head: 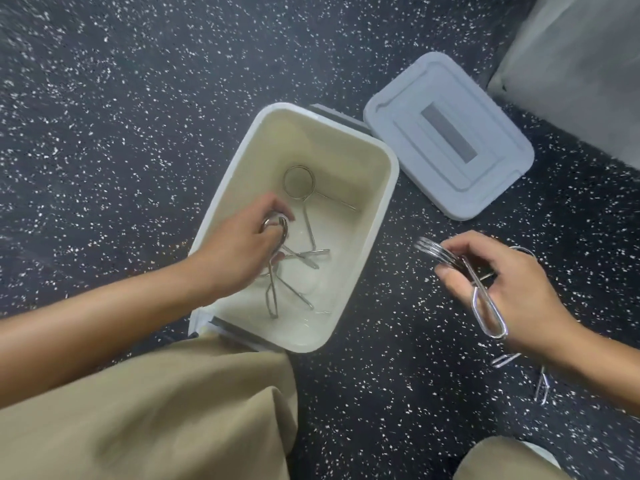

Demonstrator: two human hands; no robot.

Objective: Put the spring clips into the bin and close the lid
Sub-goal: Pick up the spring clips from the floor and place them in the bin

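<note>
One view only, from the head camera, looking down at a dark speckled floor (104, 116). We count one white bin (377, 216), open, and one grey lid (485, 109) lying flat on the floor just beside the bin's far right corner, apart from the opening. Inside the bin we count at least three loose spring clips: one with its ring toward the far end (298, 181), and two or more crossed near the middle (304, 256); the exact number in that tangle we cannot tell. The left hand (239, 251) reaches into the bin, its fingers closed around one more clip (277, 225). The right hand (502, 285) is held above the floor to the right of the bin, gripping a bunch of clips (485, 306), count unclear. Two further clips (542, 386) lie on the floor beneath that wrist.
</note>
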